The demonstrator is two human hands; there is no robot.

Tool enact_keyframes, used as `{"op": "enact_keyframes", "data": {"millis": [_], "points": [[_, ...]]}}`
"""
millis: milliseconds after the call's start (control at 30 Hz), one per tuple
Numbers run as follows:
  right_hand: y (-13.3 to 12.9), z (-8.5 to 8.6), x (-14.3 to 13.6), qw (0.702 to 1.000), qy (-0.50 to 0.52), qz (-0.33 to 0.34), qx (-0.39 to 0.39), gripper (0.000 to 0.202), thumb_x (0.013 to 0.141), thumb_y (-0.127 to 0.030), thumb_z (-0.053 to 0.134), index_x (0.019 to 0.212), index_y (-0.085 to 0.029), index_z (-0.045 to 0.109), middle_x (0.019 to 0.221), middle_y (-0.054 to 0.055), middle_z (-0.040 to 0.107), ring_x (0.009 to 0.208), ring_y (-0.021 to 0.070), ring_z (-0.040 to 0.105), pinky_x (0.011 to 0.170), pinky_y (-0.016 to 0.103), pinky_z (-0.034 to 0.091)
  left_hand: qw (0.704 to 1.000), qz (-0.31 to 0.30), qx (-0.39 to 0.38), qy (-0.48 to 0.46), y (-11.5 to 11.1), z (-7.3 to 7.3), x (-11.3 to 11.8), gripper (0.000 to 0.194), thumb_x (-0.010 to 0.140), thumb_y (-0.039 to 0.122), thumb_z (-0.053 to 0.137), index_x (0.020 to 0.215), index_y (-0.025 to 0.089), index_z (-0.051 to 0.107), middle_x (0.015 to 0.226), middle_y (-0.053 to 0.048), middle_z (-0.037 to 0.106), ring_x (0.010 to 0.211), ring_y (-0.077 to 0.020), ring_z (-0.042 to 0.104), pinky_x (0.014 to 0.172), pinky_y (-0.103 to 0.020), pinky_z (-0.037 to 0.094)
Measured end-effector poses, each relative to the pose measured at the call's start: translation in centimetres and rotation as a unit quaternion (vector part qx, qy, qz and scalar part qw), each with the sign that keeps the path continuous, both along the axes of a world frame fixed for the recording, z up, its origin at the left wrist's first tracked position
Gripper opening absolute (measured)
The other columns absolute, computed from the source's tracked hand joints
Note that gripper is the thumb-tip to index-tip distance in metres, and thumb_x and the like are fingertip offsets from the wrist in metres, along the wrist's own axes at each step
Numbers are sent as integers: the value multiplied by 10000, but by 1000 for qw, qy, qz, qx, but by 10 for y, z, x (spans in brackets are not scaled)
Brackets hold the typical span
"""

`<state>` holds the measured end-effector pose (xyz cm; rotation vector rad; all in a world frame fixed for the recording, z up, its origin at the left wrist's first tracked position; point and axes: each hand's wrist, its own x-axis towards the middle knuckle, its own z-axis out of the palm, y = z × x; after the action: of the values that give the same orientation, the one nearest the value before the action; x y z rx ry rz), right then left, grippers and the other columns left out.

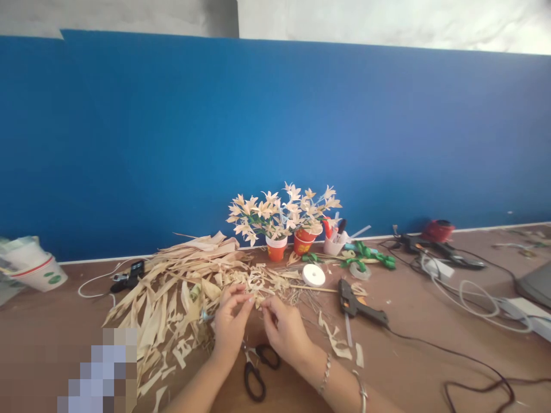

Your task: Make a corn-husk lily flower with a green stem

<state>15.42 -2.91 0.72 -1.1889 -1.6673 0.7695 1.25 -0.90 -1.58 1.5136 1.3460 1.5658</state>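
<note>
I count two orange flowerpots [276, 252] [302, 246], two silvery bracelets [326, 373] [363, 394], one white disc-shaped spool [316, 278] and one pair of black-handled scissors [248, 366].

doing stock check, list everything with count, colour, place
husk strips: many, tan, left
artificial flowers: many, cream, potted
pots: at least two, orange, back
tub: one, white, back
loose pieces: several, green, back
reel: one, white, centre
glue gun: at least one, black, right
scissors: one pair, black, front
cables: several, black, white, right
cup: one, white, left
unclear item: one, red, back right
partition: one, blue, back
table: one, brown, below
left hand: one, centre
right hand: one, centre
</note>
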Motion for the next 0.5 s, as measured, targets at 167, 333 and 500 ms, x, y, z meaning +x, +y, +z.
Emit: {"op": "enact_keyframes", "data": {"millis": [167,333,500], "points": [[3,3,-3,969,167,46,-178,148,763,-336,512,749,-188,515,496,-33,528,419,111,475,451,219,357,1000,5,-7,-8,0,2,0,157,736,331,635,716,189,698,1029,-86,594,1017,-244,549,931,-401,412],[9,7,-4,883,336,119,-307,190,673,-316,612,717,-141,553,440,-53,514,351,56,405,398,179,269,1000,8,-4,-13,0,1,0,163,732,341,638,722,191,700,1023,-85,602,1010,-238,554,944,-401,405],[5,5,-6,924,275,76,-257,223,709,-382,591,724,-171,519,440,-52,517,357,82,430,402,199,329,1000,3,-5,-21,1,-1,0,160,738,339,640,731,191,700,1035,-83,599,1027,-235,547,954,-392,397]]}}
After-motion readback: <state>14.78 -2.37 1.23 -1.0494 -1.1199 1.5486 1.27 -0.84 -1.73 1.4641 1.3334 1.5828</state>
